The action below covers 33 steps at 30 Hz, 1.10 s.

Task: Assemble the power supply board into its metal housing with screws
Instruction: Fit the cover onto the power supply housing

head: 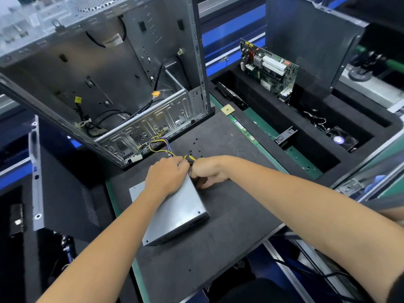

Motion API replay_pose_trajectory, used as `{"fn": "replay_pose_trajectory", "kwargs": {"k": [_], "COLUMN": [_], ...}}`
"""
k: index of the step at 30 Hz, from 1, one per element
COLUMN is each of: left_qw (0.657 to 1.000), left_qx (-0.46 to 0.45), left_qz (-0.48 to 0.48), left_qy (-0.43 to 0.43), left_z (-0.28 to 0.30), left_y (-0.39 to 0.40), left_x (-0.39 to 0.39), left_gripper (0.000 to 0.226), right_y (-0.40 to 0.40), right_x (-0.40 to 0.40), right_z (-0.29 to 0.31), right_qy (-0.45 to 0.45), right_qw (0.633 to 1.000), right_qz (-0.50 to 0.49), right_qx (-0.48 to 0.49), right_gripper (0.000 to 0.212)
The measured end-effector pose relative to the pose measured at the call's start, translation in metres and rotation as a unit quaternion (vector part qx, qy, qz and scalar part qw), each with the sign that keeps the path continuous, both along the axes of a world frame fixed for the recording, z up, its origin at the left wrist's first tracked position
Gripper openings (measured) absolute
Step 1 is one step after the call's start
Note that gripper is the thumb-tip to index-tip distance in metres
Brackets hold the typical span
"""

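My work surface is a dark grey foam mat (218, 241) edged in green. On it lie the grey sheet-metal power supply box (181, 213), the open grey steel computer case (122, 88) and small black screws (195, 147) scattered between them.

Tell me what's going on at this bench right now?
A person works on a metal power supply housing lying on the dark mat. The left hand rests on its far end, fingers curled at the wire bundle. The right hand grips a yellow-and-black screwdriver at the same end. Loose black screws lie just beyond. An open computer case stands behind.
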<state>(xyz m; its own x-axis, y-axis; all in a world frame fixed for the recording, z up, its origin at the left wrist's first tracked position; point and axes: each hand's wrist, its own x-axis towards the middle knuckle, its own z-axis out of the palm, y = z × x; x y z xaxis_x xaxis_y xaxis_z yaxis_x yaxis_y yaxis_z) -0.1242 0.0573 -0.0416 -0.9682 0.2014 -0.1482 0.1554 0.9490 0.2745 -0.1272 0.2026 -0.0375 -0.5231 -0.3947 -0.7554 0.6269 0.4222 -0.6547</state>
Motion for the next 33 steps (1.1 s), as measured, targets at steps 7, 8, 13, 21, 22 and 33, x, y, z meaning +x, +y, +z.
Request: {"fn": "replay_pose_trajectory", "kwargs": {"k": [7,8,13,21,22,33], "left_qw": [1.000,1.000,0.999,0.999,0.998,0.996], "left_qx": [-0.006,-0.005,-0.007,0.013,0.016,-0.008], "left_qz": [-0.004,-0.003,0.002,0.011,0.012,0.038], "left_qy": [0.030,0.030,0.033,0.050,0.052,0.078], "left_z": [-0.001,0.000,0.000,0.001,0.001,0.000], "left_y": [0.001,0.001,0.002,0.002,0.002,-0.005], "left_x": [0.004,0.004,0.005,0.005,0.005,-0.003], "left_gripper": [0.034,0.036,0.033,0.031,0.031,0.029], "right_y": [0.018,0.018,0.009,0.001,0.000,0.002], "right_x": [-0.007,-0.007,0.000,0.004,0.005,0.004], "right_z": [0.007,0.008,0.010,0.011,0.011,0.013], "right_qy": [-0.098,-0.102,-0.066,-0.029,-0.025,0.087], "right_qw": [0.989,0.985,0.968,0.977,0.978,0.965], "right_qz": [0.112,0.141,0.236,0.199,0.193,0.232], "right_qx": [-0.003,0.002,0.059,0.073,0.074,0.081], "right_gripper": [0.017,0.023,0.037,0.055,0.055,0.043]}}
